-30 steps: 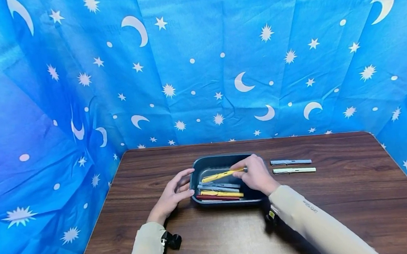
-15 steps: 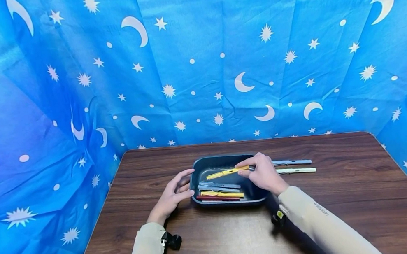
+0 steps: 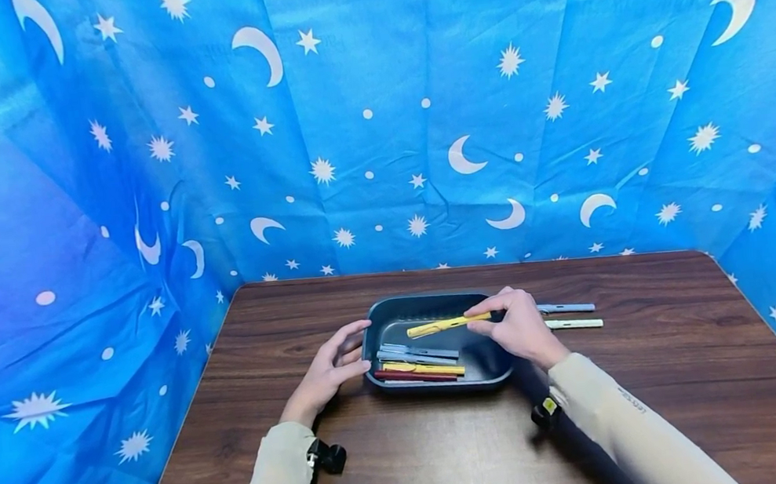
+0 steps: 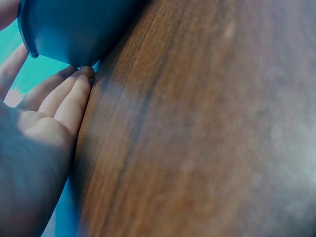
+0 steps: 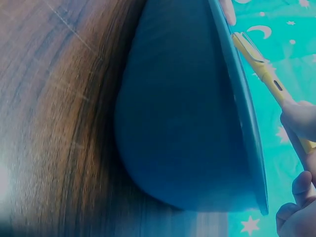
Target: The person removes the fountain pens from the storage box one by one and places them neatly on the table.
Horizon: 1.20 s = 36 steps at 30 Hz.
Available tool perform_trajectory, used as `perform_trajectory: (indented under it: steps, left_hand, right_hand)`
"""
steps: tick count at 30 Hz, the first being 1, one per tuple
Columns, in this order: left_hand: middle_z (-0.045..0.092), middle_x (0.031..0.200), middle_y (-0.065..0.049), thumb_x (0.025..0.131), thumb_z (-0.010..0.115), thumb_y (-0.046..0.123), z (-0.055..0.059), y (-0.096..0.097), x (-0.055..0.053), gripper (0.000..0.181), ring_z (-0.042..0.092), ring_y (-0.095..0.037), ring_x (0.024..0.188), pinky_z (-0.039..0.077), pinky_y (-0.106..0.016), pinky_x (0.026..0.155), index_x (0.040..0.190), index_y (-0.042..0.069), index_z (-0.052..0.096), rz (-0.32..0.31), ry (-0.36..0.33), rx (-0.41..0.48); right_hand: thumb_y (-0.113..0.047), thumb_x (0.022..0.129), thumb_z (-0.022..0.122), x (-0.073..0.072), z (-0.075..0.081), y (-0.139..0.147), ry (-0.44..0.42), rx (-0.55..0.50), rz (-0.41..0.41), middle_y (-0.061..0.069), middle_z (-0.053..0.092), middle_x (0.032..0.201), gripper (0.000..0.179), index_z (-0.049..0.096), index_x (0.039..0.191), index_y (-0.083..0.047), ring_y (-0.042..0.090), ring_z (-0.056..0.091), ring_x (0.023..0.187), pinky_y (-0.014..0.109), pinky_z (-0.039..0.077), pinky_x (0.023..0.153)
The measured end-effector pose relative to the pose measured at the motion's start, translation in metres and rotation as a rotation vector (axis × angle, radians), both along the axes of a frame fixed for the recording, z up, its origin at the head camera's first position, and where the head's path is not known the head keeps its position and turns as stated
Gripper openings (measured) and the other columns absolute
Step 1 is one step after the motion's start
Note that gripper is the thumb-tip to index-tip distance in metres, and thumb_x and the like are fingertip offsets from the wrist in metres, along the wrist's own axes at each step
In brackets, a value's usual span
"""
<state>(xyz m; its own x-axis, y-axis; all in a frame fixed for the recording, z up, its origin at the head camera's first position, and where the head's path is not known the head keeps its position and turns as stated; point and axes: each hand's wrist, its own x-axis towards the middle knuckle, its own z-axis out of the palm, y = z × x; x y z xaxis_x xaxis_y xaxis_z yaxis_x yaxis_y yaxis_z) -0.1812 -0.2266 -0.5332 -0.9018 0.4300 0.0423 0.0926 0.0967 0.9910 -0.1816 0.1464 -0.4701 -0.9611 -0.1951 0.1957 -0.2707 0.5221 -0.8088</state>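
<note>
My right hand (image 3: 521, 328) pinches a yellow capped pen (image 3: 442, 325) between thumb and fingers, above the right part of a dark tray (image 3: 439, 388). In the right wrist view the yellow pen (image 5: 266, 74) shows its wire clip and small barrel window, slanting past the tray's rim. My left hand (image 3: 327, 374) touches the tray's left end, thumb near the front corner and fingers toward the back. The left wrist view shows several fairly straight fingers of that hand (image 4: 47, 123) against the tray's wall (image 4: 79, 29). Inside lie blue-grey pens (image 3: 419, 354), another yellow pen (image 3: 437, 368) and a dark red pen (image 3: 412, 377).
On the wooden table (image 3: 446, 457), right of the tray, lie a blue-grey pen (image 3: 568, 307) and a pale green pen (image 3: 576, 323), both partly behind my right hand. A blue cloth (image 3: 363, 142) with moons and stars hangs behind the table and at its sides.
My right hand has moved rightward with the yellow pen, away from the pens in the tray, now covering part of the two pens on the table. The left hand stays at the tray's end.
</note>
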Motion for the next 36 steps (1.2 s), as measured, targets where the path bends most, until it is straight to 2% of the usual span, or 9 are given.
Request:
perform_trajectory:
  steps: [6,13,19,23,30,36]
  left_hand:
    - [0.043,0.162,-0.021,0.101,0.067,0.006,-0.001,0.000,0.000,0.065,0.046,-0.043,0.147,0.051,-0.033,0.109,0.160,0.013,0.041,-0.004,0.004,0.003]
    - [0.043,0.162,-0.021,0.101,0.067,0.005,-0.001,0.000,0.000,0.064,0.046,-0.043,0.147,0.051,-0.031,0.109,0.160,0.015,0.042,-0.005,0.005,0.010]
    - [0.043,0.162,-0.021,0.101,0.067,0.006,-0.001,0.000,0.000,0.064,0.047,-0.043,0.146,0.052,-0.031,0.108,0.159,0.017,0.043,-0.002,0.000,0.007]
    - [0.044,0.162,-0.021,0.101,0.067,0.007,-0.001,0.000,0.000,0.064,0.047,-0.043,0.146,0.052,-0.032,0.107,0.159,0.017,0.043,-0.003,-0.004,0.006]
    - [0.045,0.161,-0.019,0.101,0.068,0.007,-0.001,0.000,0.000,0.063,0.048,-0.041,0.146,0.052,-0.033,0.109,0.159,0.019,0.044,0.006,-0.002,-0.008]
    - [0.046,0.161,-0.019,0.102,0.067,0.005,-0.002,0.000,-0.001,0.063,0.048,-0.041,0.145,0.051,-0.033,0.109,0.158,0.020,0.044,0.007,0.001,-0.006]
  right_hand:
    - [-0.015,0.088,0.087,0.001,0.000,0.009,-0.002,-0.011,-0.016,-0.001,0.077,0.094,0.015,0.086,0.103,-0.017,0.020,0.055,0.086,0.036,0.046,0.072]
    - [-0.015,0.088,0.087,0.002,0.000,0.022,-0.013,-0.031,-0.050,-0.001,0.070,0.084,0.014,0.087,0.101,-0.018,0.024,0.050,0.078,0.032,0.044,0.062]
    - [-0.016,0.088,0.087,0.003,-0.002,0.036,-0.013,-0.059,-0.058,0.000,0.074,0.093,0.012,0.087,0.100,-0.019,0.021,0.058,0.088,0.034,0.053,0.070]
    - [-0.018,0.089,0.087,0.004,-0.005,0.044,-0.027,-0.081,-0.073,0.001,0.074,0.094,0.012,0.086,0.101,-0.020,0.020,0.060,0.090,0.034,0.053,0.071]
    - [-0.020,0.089,0.087,0.008,-0.007,0.059,-0.057,-0.153,-0.082,0.008,0.072,0.096,0.017,0.086,0.105,-0.015,0.022,0.057,0.086,0.030,0.053,0.066]
    - [-0.018,0.088,0.088,0.013,-0.005,0.069,-0.039,-0.173,-0.092,0.010,0.074,0.098,0.021,0.085,0.107,-0.011,0.019,0.059,0.086,0.026,0.052,0.066]
